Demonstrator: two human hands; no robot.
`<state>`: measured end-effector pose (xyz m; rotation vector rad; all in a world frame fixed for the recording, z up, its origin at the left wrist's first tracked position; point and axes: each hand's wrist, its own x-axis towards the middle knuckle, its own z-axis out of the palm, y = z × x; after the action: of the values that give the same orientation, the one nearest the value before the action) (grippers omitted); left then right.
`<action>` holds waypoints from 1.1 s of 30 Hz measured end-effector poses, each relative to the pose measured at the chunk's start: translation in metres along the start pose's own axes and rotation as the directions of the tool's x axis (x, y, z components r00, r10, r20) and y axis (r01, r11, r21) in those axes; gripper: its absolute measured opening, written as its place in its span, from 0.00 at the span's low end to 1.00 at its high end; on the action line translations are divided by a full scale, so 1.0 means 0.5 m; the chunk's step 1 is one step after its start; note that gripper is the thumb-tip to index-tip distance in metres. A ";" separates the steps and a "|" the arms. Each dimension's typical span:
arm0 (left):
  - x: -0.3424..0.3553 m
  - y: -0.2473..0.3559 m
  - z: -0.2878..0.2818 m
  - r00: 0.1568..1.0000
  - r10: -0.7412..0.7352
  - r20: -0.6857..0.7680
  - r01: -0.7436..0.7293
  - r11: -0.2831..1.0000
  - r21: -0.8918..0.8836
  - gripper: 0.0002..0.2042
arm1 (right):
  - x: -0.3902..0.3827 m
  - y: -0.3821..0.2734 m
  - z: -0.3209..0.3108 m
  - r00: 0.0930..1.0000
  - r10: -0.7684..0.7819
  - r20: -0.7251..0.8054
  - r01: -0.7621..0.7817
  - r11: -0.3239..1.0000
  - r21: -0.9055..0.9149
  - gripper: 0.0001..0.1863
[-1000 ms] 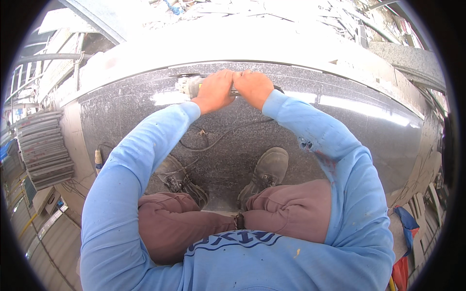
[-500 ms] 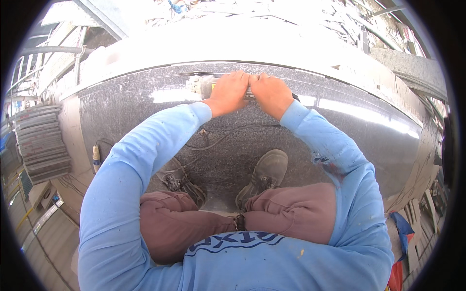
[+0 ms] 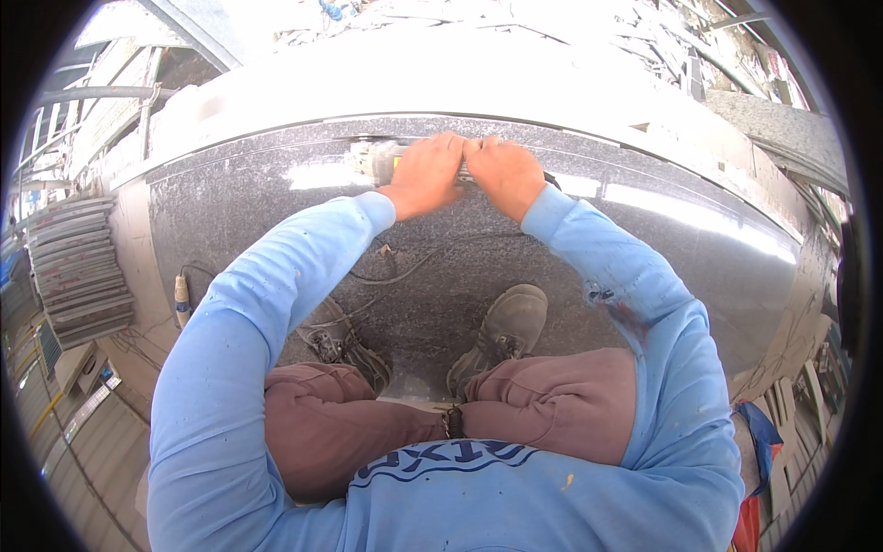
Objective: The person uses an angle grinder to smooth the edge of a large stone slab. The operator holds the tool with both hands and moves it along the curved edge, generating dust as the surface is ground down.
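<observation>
Grinder (image 3: 375, 164) with a pale metal head lies level above the far part of a dark speckled slab (image 3: 662, 267), its head pointing to the person's left. The thin disc (image 3: 363, 139) at that end shows as a blurred dark line close to the slab's far edge (whether it touches the stone I cannot tell). Just behind the head, the left hand (image 3: 428, 175) is closed around the body; the right hand (image 3: 506, 173) grips farther back, beside it, the two meeting at the thumb side. The fingertips of both are hidden.

Nearer the person, a dark cord (image 3: 400, 274) curls over the slab. Two dusty shoes (image 3: 515, 317) stand on the same surface, below mauve trousers (image 3: 552, 396) and a light blue sweatshirt (image 3: 221, 405) with dark print. Off to the left sit a yellowish-and-blue connector (image 3: 182, 296) and, beyond it, a stack of grey strips (image 3: 81, 276). Past the slab's far edge, bright glare washes out the ground; scattered pieces (image 3: 515, 23) lie farther off.
</observation>
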<state>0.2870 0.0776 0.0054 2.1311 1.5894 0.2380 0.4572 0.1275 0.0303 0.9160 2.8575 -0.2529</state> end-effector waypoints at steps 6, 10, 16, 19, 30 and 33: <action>-0.005 -0.017 -0.001 1.000 -0.024 0.019 0.023 1.000 0.000 0.25 | 0.018 -0.008 0.020 1.000 -0.007 -0.010 0.007 1.000 0.009 0.17; -0.001 -0.013 -0.007 0.998 -0.046 0.046 0.045 0.999 0.030 0.26 | 0.020 -0.006 0.011 1.000 -0.003 0.015 0.002 0.999 0.044 0.17; 0.003 0.008 -0.007 0.999 0.034 -0.025 -0.034 0.999 0.006 0.26 | -0.007 0.009 -0.003 1.000 0.021 0.020 -0.023 0.998 0.056 0.18; 0.010 0.030 -0.009 1.000 0.025 -0.003 -0.025 1.000 -0.004 0.28 | -0.026 0.013 -0.036 0.999 0.010 0.041 -0.010 1.000 -0.012 0.16; 0.002 0.002 0.012 0.995 0.016 -0.103 -0.019 0.999 -0.034 0.28 | -0.008 0.005 -0.012 0.997 0.060 0.048 -0.056 0.996 -0.069 0.13; -0.012 -0.038 0.038 0.962 0.117 -0.248 -0.138 0.988 -0.072 0.23 | 0.001 0.015 0.051 0.999 -0.048 -0.021 0.049 0.997 0.051 0.20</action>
<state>0.2767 0.0711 -0.0192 2.2048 1.5395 0.6234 0.4629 0.1287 0.0046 0.8633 2.9074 -0.3264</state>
